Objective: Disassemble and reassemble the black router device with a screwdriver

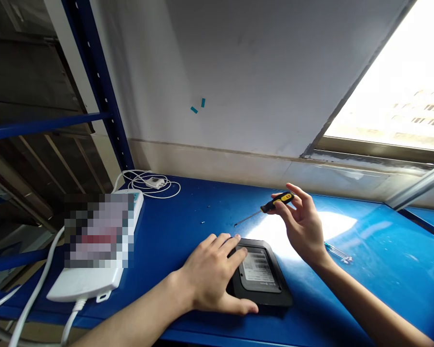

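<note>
My left hand [217, 274] lies with fingers spread over the left side of a black rectangular device [285, 295]. A grey panel with a white printed label [260, 267] shows on the device's upper face. Above and to the right of it, my right hand [304, 221] pinches the yellow and black handle of a screwdriver [278, 201]. The shaft points down and left, and at its tip is a small dark thing, perhaps a screw [235, 225]. Two tiny screws [202, 222] [209, 206] lie on the blue surface beyond my left hand.
On the left, a white power strip [83, 282] lies partly under a pixelated area. White cable coils [171, 189] sit at the back left of the blue table [159, 250]. Thin clear-and-blue sticks [338, 252] lie right of my right wrist. Blue shelf posts [101, 82] stand at the left.
</note>
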{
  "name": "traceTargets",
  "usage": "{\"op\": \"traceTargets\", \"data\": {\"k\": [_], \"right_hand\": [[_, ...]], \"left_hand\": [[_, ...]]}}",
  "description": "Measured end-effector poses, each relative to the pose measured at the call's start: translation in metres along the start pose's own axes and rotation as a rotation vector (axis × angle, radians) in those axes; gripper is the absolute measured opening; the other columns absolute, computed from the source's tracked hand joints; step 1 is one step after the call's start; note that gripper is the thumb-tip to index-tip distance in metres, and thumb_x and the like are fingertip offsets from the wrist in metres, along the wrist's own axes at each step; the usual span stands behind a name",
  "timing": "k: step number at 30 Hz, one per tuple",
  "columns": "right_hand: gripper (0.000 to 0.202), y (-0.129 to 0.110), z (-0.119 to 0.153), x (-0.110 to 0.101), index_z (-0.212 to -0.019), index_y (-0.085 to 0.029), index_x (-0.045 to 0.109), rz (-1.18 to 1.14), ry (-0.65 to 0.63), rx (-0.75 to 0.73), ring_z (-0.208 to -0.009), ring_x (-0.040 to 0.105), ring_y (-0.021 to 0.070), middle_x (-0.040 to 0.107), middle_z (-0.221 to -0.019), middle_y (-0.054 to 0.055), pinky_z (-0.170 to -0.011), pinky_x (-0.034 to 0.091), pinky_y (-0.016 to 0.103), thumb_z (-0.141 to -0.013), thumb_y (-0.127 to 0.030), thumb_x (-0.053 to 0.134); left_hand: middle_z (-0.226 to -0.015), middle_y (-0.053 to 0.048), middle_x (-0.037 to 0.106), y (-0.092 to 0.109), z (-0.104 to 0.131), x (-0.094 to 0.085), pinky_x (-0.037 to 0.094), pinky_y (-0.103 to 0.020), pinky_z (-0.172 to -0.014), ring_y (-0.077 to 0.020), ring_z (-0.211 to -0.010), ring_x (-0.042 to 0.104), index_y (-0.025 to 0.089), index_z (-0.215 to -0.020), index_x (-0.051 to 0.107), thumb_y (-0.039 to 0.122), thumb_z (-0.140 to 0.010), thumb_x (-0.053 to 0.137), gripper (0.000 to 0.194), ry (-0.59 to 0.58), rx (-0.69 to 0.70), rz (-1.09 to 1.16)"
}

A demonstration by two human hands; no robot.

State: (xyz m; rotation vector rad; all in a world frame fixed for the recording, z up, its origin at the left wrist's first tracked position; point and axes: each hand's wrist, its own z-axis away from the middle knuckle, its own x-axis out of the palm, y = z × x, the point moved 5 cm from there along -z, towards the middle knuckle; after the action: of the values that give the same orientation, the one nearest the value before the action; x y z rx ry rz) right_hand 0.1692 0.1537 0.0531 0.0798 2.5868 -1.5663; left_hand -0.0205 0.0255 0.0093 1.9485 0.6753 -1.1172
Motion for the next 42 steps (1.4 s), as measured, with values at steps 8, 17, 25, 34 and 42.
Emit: {"op": "traceTargets", "data": {"k": [8, 17, 25, 34, 42], "right_hand": [[0.052, 0.043, 0.009, -0.053, -0.121, -0.025, 0.062, -0.194, 0.131, 0.375, -0.072, 0.071, 0.0171, 0.076, -0.102, 0.005, -0.072, 0.065, 0.036, -0.078, -0.048, 0.081], [0.054, 0.053, 0.007, -0.057, -0.121, -0.025, 0.059, -0.278, 0.125, 0.372, -0.072, 0.070, 0.0159, 0.074, -0.100, 0.002, -0.070, 0.061, 0.033, -0.076, -0.048, 0.080], [0.059, 0.052, 0.008, -0.055, -0.122, -0.022, 0.057, -0.327, 0.099, 0.361, -0.070, 0.068, 0.0142, 0.073, -0.099, 0.002, -0.070, 0.060, 0.034, -0.075, -0.049, 0.080], [0.055, 0.051, 0.012, -0.048, -0.123, -0.022, 0.055, -0.323, 0.014, 0.393, -0.070, 0.067, 0.0127, 0.070, -0.099, 0.001, -0.075, 0.062, 0.036, -0.079, -0.049, 0.076], [0.056, 0.045, 0.017, -0.040, -0.125, -0.023, 0.056, -0.214, -0.094, 0.337, -0.076, 0.071, 0.0177, 0.065, -0.099, 0.002, -0.075, 0.060, 0.039, -0.081, -0.052, 0.078]], "left_hand": [[-0.152, -0.016, 0.058, 0.001, -0.003, -0.013, 0.045, -0.058, -0.113, -0.0388, -0.136, 0.054, 0.017, -0.138, 0.063, 0.066, -0.077, 0.078, 0.079, -0.074, -0.020, -0.017], [-0.151, -0.015, 0.057, -0.009, 0.003, -0.009, 0.045, -0.056, -0.109, -0.0390, -0.134, 0.053, 0.024, -0.142, 0.057, 0.082, -0.086, 0.057, 0.080, -0.038, 0.023, -0.028], [-0.143, -0.012, 0.063, 0.004, -0.021, -0.015, 0.048, -0.050, -0.105, -0.0352, -0.127, 0.057, 0.024, -0.134, 0.063, 0.071, -0.096, 0.054, 0.061, -0.001, 0.041, -0.024], [-0.123, -0.008, 0.071, 0.010, -0.054, -0.016, 0.051, -0.043, -0.100, -0.0267, -0.116, 0.063, 0.021, -0.121, 0.065, 0.031, -0.099, 0.058, 0.025, 0.109, 0.011, 0.088], [-0.110, -0.004, 0.073, 0.006, -0.046, -0.007, 0.055, -0.037, -0.090, -0.0224, -0.103, 0.065, 0.022, -0.115, 0.066, 0.015, -0.096, 0.054, 0.023, 0.151, 0.051, 0.149]]}}
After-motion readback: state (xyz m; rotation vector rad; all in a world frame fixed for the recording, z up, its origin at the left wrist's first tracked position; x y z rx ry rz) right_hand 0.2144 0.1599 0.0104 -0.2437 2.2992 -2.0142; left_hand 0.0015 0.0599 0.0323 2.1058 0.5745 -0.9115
